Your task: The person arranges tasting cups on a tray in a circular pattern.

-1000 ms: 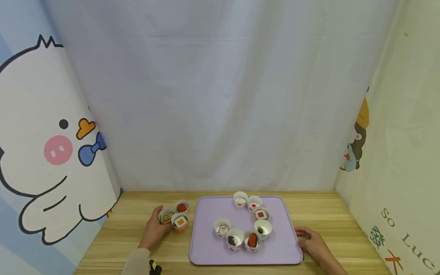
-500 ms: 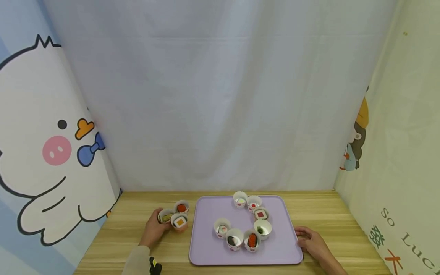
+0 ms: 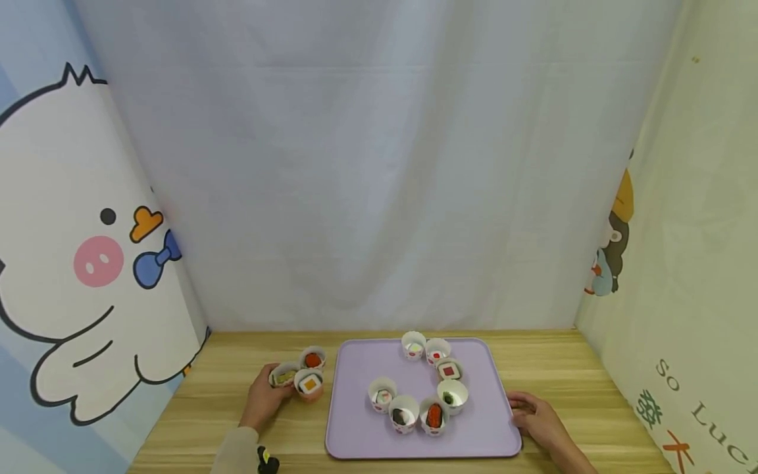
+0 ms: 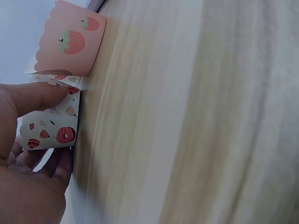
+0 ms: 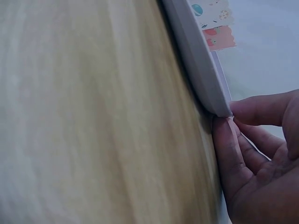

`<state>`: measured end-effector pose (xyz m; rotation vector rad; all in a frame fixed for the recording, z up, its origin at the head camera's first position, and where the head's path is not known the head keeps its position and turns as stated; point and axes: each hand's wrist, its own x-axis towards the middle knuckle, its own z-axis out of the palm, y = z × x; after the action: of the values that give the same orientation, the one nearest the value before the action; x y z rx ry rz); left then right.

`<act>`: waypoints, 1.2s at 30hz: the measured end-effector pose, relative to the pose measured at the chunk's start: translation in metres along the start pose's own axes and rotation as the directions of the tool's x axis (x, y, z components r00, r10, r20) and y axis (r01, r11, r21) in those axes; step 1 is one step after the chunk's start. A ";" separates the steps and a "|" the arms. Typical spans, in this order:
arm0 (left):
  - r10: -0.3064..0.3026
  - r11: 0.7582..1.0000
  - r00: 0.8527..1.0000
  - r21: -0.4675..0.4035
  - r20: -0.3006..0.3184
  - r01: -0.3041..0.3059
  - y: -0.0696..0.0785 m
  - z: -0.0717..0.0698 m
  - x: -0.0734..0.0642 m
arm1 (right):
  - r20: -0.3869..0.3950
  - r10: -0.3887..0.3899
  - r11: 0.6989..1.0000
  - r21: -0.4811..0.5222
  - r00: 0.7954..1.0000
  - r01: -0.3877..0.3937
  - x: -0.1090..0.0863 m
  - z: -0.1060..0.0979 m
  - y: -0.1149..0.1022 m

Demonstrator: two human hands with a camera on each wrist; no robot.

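Observation:
My left hand (image 3: 262, 400) grips a white paper baking cup (image 4: 56, 128) at the table's left side. Its thumb lies across the printed wall and the fingers curl round the far side. A yellow-green piece shows inside that cup in the head view. Right beside it are a pink strawberry-print cup (image 4: 70, 39) with a white-and-orange piece and another cup (image 3: 313, 358) with a red piece. My right hand (image 3: 540, 419) pinches the near right edge of the lilac tray (image 3: 485, 438), thumb on the rim and fingers against its side in the right wrist view.
Several paper cups stand on the tray in a curved row, including one with a long red piece (image 3: 435, 416) and one with green bits (image 3: 453, 395). A grey-white curtain (image 3: 379, 197) hangs behind the wooden table (image 3: 551, 362), with printed cloths on both sides.
My left hand and its cup have shifted very slightly left. The right hand, the tray and the cups on it look the same.

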<state>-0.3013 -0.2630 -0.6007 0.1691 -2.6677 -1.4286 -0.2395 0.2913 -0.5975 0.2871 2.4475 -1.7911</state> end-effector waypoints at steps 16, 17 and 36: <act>0.033 0.999 0.997 0.010 0.074 -0.033 -0.005 -0.009 -0.002 | -0.024 0.006 1.000 -0.005 1.000 -0.006 -0.001 0.000 0.002; 0.031 0.999 0.996 0.013 0.085 -0.032 -0.005 -0.010 -0.002 | -0.025 0.008 1.000 -0.005 1.000 -0.008 -0.001 0.000 0.002; 0.035 0.999 0.992 0.005 0.120 -0.036 -0.005 -0.008 0.001 | -0.012 0.005 1.000 0.006 1.000 -0.005 0.001 0.000 0.001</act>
<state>-0.3009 -0.2729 -0.6006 0.0368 -2.7563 -1.4630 -0.2400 0.2912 -0.5984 0.3054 2.4481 -1.8001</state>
